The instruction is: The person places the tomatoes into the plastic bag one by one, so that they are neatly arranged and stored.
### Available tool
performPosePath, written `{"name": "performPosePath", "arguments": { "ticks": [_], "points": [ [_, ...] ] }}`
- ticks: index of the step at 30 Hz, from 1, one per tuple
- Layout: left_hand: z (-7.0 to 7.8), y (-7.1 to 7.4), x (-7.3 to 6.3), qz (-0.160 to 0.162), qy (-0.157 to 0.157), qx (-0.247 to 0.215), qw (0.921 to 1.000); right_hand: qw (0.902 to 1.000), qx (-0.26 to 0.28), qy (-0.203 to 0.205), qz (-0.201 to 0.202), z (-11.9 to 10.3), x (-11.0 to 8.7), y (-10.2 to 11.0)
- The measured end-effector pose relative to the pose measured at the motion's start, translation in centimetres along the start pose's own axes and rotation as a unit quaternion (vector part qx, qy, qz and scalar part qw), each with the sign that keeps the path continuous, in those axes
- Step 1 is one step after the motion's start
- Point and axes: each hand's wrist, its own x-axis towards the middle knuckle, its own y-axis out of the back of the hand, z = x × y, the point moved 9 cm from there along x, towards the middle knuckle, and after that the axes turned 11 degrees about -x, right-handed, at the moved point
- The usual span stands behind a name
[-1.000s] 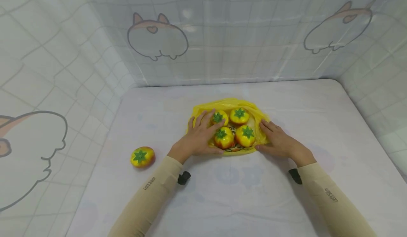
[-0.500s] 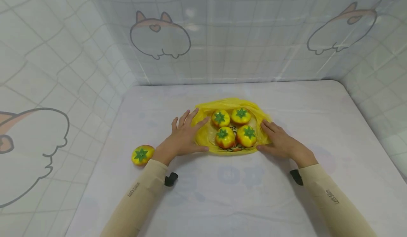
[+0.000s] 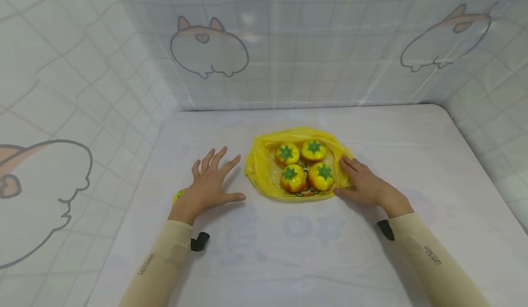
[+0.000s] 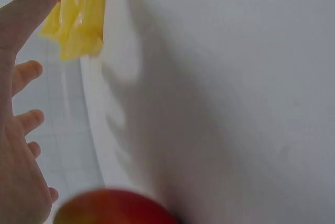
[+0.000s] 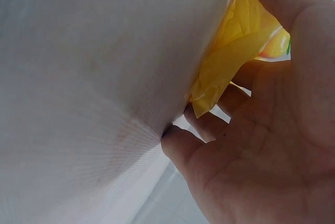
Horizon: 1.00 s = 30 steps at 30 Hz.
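A yellow plastic bag (image 3: 259, 169) lies spread with its mouth up, mid-table. Inside it sit several yellow-orange persimmons (image 3: 294, 182) with green star-shaped calyxes. My right hand (image 3: 367, 187) rests at the bag's right edge, fingers extended along it and thumb by the front corner; the right wrist view shows the yellow plastic (image 5: 230, 59) between thumb and fingers. My left hand (image 3: 206, 189) is left of the bag, apart from it, with spread fingers and nothing held. Under that wrist a lone persimmon (image 3: 178, 195) is mostly hidden; its red side (image 4: 115, 208) shows in the left wrist view.
A white cloth (image 3: 288, 256) with faint prints covers the table. Grid-patterned curtains (image 3: 297, 78) with cartoon animal drawings stand behind and at both sides. A small black wrist mount (image 3: 200, 242) shows under the left forearm and another (image 3: 385, 230) under the right.
My left hand has come off the bag's left side and moved left and slightly down, now covering most of the lone persimmon. My right hand has stayed at the bag.
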Motion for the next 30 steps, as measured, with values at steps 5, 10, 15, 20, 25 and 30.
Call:
{"name": "performPosePath", "arguments": {
  "ticks": [5, 10, 15, 20, 25, 30],
  "points": [
    [-1.7, 0.8, -1.7, 0.004, 0.022, -0.002, 0.9997, 1.0000, -0.001, 0.005, 0.002, -0.1, 0.1, -0.1],
    [-3.3, 1.5, -3.5, 0.005, 0.052, 0.009, 0.9986, 1.0000, 0.001, 0.008, 0.000, -0.3, 0.1, -0.1],
    [-3.9, 2.3, -4.4, 0.013, 0.058, 0.016, 0.9981, 1.0000, 0.004, 0.004, 0.002, -0.4, -0.2, 0.2],
    [-4.8, 2.7, -5.5, 0.012, 0.080, 0.018, 0.9966, 0.9999, 0.011, 0.006, -0.003, -0.6, -0.3, -0.3],
    [-6.5, 3.3, -6.9, 0.011, 0.117, 0.007, 0.9930, 0.9999, 0.007, 0.013, -0.005, -0.7, -0.1, -0.3],
    [-7.7, 3.7, -8.0, 0.015, 0.135, -0.003, 0.9907, 0.9999, 0.003, 0.010, -0.004, -0.3, -0.1, 0.2]
  ]
}}
